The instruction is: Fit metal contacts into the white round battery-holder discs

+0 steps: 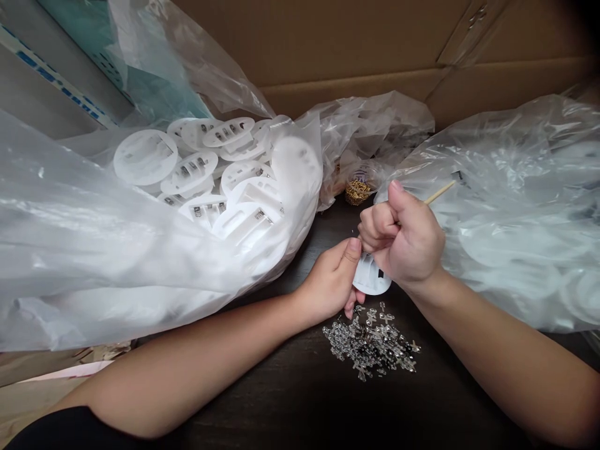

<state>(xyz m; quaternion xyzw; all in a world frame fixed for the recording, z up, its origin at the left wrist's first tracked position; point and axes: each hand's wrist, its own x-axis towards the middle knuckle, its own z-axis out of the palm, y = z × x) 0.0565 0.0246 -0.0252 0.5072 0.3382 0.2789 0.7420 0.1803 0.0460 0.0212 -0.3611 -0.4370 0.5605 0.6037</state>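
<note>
My left hand (pixel 328 281) holds a small white plastic disc (pixel 372 278) by its edge, with the thumb raised against my right fist. My right hand (pixel 400 234) is closed around a thin wooden stick (pixel 439 192), whose end pokes out past the knuckles. The fist sits just above the disc and hides much of it. Below both hands lies a loose heap of silver cross charms and beads (pixel 370 344) on the dark wooden table (pixel 290 400), just beyond my left fingertips.
A clear plastic bag (pixel 117 250) of white slotted discs (pixel 201 181) fills the left side, and another bag (pixel 510 219) of discs lies on the right. A small bag of gold-coloured pieces (pixel 357 190) sits behind my hands. Cardboard box flaps (pixel 328 50) rise at the back.
</note>
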